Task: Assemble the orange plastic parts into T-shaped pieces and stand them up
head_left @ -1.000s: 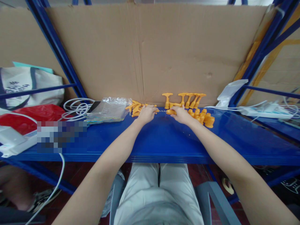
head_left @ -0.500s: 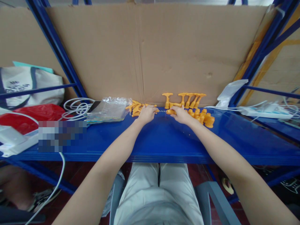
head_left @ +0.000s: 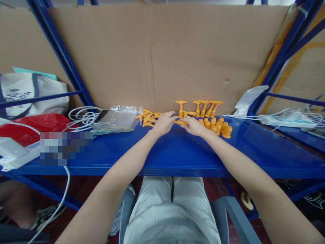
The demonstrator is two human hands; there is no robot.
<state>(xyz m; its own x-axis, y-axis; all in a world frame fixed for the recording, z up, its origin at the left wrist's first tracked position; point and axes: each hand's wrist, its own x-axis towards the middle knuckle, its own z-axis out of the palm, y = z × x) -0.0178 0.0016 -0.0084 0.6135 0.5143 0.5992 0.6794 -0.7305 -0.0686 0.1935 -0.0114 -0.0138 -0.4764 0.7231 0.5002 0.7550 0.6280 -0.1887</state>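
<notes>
My left hand (head_left: 164,123) and my right hand (head_left: 193,125) meet at the back of a blue shelf (head_left: 177,152), both pinched on one small orange plastic part (head_left: 180,122) between them. Left of my hands lies a heap of orange T-shaped pieces (head_left: 147,118). Behind my hands several orange T-shaped parts (head_left: 200,107) stand upright against the cardboard. To the right sits a cluster of short orange sleeves (head_left: 218,127).
A clear plastic bag (head_left: 117,118) and coiled white cable (head_left: 82,117) lie to the left, with a red bag (head_left: 30,127) and a white tote (head_left: 27,93) beyond. White packets (head_left: 250,98) and a power strip (head_left: 281,120) sit right. Cardboard (head_left: 162,57) backs the shelf.
My hands have come together; the gap with the small spring between the two orange pieces has closed, and the joined part now lies between my fingertips.
</notes>
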